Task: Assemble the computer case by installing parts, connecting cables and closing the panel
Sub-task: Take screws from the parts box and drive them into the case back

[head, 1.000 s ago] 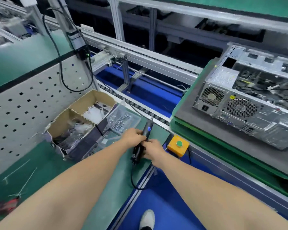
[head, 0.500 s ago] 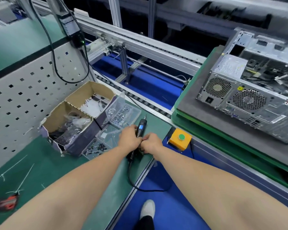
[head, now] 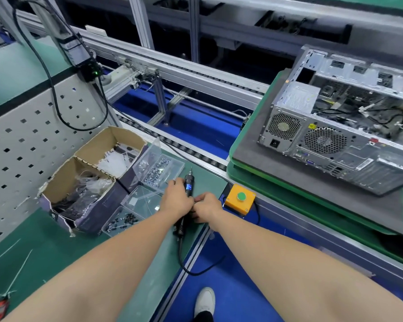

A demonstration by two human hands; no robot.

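Silvery perforated sheet-metal computer case (head: 335,145) lies open on a dark grey foam pad (head: 277,175) at the right, well apart from both hands. The left hand (head: 177,198) curls round a slim black corded electric screwdriver (head: 188,185), and the right hand (head: 207,208) pinches its lower barrel, over the matte green tabletop (head: 56,252). Clear plastic screw trays (head: 158,169) and a torn cardboard box (head: 91,173) sit just beside them.

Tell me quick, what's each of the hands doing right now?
Left hand: closed around the electric screwdriver.
Right hand: closed on the same screwdriver, nearer its cord.
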